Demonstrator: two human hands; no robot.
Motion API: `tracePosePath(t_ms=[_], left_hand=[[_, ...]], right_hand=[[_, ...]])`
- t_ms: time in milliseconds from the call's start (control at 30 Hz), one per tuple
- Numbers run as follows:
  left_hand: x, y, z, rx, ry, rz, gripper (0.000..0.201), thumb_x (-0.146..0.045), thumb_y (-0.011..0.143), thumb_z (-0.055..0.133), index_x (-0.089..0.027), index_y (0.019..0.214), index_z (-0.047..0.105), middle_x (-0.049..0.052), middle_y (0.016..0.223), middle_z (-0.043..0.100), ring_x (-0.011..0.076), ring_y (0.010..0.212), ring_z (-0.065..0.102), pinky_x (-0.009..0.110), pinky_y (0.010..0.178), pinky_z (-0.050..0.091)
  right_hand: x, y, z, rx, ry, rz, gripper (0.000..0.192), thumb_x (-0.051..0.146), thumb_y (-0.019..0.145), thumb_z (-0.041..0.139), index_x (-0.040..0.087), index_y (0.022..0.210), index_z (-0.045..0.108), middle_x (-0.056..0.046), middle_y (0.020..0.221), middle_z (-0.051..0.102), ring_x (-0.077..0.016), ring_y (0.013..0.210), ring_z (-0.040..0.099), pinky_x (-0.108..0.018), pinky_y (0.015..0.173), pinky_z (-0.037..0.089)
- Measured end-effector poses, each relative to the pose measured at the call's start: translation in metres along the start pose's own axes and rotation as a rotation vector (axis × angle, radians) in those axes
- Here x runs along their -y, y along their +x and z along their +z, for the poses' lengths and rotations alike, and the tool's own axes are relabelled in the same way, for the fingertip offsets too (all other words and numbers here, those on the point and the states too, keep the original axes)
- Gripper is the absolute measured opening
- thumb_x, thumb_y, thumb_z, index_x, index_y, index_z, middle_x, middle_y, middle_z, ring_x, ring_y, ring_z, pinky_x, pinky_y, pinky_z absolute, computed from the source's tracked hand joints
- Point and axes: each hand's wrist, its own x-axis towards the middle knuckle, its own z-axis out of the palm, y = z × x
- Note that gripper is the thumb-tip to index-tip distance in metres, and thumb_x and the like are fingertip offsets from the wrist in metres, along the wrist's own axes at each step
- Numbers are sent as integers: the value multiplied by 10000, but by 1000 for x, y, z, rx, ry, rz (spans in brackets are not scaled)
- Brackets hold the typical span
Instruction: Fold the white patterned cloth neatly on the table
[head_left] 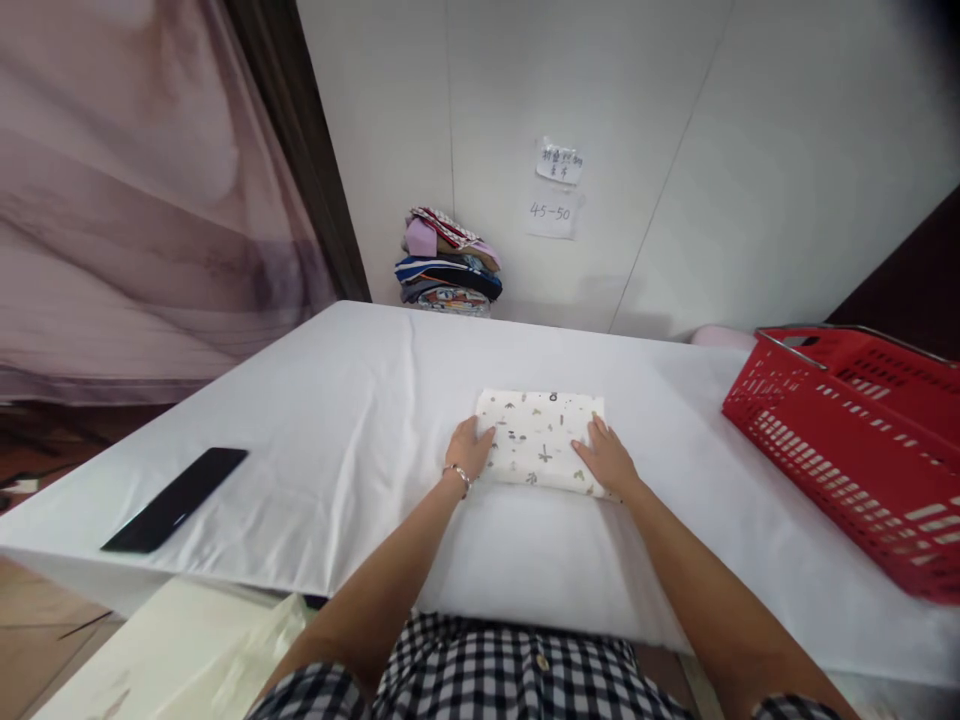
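A folded white cloth with a small grey, green and tan print lies flat on the white-covered table. My left hand holds its left side, thumb on top and fingers along the edge. At the opposite side, my right hand has hold of the cloth, its thumb pointing inward over the print. Part of the fingers of both hands is hard to make out. A bracelet circles my left wrist.
A red plastic basket stands at the table's right. On the left lies a flat black object, perhaps a phone. Folded fabrics are stacked behind the far edge, below paper notes on the wall. A pink curtain hangs left.
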Motion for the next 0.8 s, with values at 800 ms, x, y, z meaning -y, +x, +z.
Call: tracePosePath(t_ms=[800], left_hand=[[13, -94, -40, 119, -55, -93, 652, -530, 813, 448, -200, 1351, 287, 82, 1155, 603, 206, 885, 630, 330, 771, 467]], right_hand=[[-42, -61, -4, -187, 416, 313, 663, 529, 813, 400, 176, 1372, 357, -91, 1263, 532, -244, 1088, 537, -356, 923, 420]])
